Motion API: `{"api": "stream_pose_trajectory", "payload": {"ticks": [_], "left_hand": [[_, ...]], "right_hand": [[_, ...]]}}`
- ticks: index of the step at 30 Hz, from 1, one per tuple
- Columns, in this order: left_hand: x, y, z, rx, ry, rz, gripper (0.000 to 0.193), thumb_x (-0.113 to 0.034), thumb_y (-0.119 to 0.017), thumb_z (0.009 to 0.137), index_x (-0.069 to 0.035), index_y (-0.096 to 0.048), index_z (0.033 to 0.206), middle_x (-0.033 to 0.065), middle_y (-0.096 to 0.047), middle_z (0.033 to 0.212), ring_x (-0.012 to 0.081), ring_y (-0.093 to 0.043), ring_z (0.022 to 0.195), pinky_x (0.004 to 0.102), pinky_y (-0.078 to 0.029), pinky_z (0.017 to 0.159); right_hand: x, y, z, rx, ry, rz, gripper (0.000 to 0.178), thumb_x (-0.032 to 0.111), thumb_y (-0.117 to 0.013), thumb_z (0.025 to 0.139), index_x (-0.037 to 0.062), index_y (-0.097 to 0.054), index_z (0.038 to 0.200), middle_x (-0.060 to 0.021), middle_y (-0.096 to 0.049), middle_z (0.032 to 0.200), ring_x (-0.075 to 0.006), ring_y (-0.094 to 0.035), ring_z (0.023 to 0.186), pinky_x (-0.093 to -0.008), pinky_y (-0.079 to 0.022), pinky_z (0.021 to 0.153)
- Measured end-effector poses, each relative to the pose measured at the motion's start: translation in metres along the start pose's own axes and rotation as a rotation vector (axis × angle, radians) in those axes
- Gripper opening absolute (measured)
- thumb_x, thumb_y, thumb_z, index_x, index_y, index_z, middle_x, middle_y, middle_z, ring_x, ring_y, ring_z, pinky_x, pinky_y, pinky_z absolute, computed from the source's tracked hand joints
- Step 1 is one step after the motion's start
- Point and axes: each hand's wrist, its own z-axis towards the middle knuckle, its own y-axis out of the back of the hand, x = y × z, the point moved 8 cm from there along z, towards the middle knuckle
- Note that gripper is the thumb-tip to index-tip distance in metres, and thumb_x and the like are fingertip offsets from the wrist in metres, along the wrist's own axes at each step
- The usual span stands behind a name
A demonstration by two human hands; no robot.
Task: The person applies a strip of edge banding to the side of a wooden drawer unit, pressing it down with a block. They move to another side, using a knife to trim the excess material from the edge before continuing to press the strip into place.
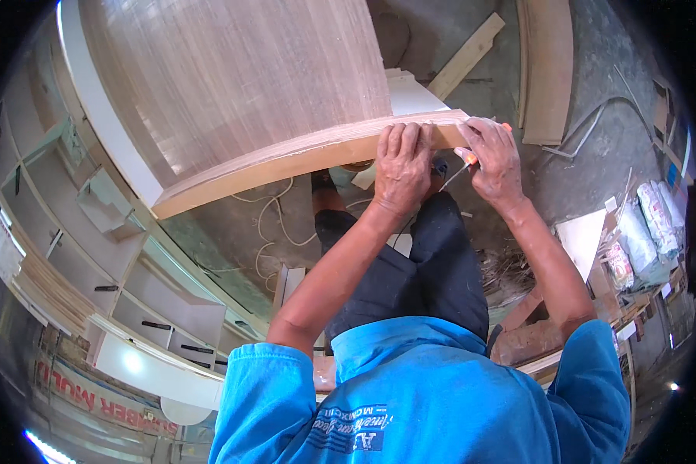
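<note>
With our left hand (pixel 400 166) pressed flat over the curved wooden panel's (pixel 240 85) edge and our right hand (pixel 493 158) closed on an orange-handled tool (pixel 467 164) just beside it, a slip could gouge the veneer or nick our fingers.

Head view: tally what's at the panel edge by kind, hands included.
Hands: 2 (left hand, right hand)
Curved wooden panel: 1
Orange-handled tool: 1
Total: 4
</note>
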Motion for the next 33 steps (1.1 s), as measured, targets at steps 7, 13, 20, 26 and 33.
{"api": "stream_pose_trajectory", "payload": {"ticks": [7, 13, 20, 26, 33], "left_hand": [[0.003, 0.006, -0.003, 0.014, -0.020, 0.043, 0.059, -0.020, -0.073, 0.081, 0.001, -0.056, 0.134, 0.0159, -0.055, 0.122, 0.0358, -0.053, 0.120, 0.0517, -0.039, 0.111], [0.034, 0.025, -0.034, 0.097, 0.040, 0.043, 0.075, -0.037, -0.068, 0.092, 0.001, -0.040, 0.151, 0.0195, -0.038, 0.156, 0.0351, -0.033, 0.149, 0.0486, -0.027, 0.123], [0.139, 0.088, -0.098, 0.054, 0.150, 0.233, 0.083, -0.051, -0.059, 0.096, -0.007, -0.027, 0.160, 0.0177, -0.024, 0.166, 0.0359, -0.021, 0.154, 0.0513, -0.016, 0.126], [0.281, 0.211, -0.178, -0.063, 0.498, 0.325, 0.090, -0.049, -0.060, 0.096, 0.000, -0.020, 0.160, 0.0224, -0.017, 0.167, 0.0381, -0.011, 0.156, 0.0516, -0.009, 0.126], [0.376, 0.279, -0.286, -0.869, 1.317, -0.350, 0.054, -0.037, -0.066, 0.099, 0.006, -0.054, 0.130, 0.0187, -0.066, 0.112, 0.0228, -0.067, 0.098, 0.0394, -0.056, 0.082]], "right_hand": [[0.004, -0.003, 0.001, 0.040, 0.044, -0.057, 0.051, 0.007, -0.065, 0.085, 0.0029, -0.059, 0.136, -0.0127, -0.060, 0.127, -0.0330, -0.056, 0.124, -0.0496, -0.041, 0.107], [0.017, -0.008, -0.010, 0.114, 0.061, -0.188, 0.056, 0.014, -0.060, 0.093, 0.0028, -0.049, 0.147, -0.0137, -0.053, 0.141, -0.0311, -0.047, 0.136, -0.0506, -0.035, 0.113], [0.034, -0.023, -0.020, 0.175, -0.026, -0.344, 0.067, 0.021, -0.054, 0.098, 0.0028, -0.031, 0.158, -0.0147, -0.035, 0.160, -0.0317, -0.031, 0.150, -0.0474, -0.027, 0.120], [0.054, -0.028, -0.023, 0.226, -0.121, -0.298, 0.076, 0.020, -0.060, 0.095, -0.0007, -0.024, 0.159, -0.0210, -0.027, 0.164, -0.0376, -0.025, 0.153, -0.0522, -0.024, 0.121], [0.146, -0.053, 0.048, 0.244, -0.194, -0.084, 0.034, 0.013, -0.060, 0.094, 0.0039, -0.062, 0.127, -0.0176, -0.066, 0.118, -0.0346, -0.061, 0.117, -0.0483, -0.041, 0.104]]}}
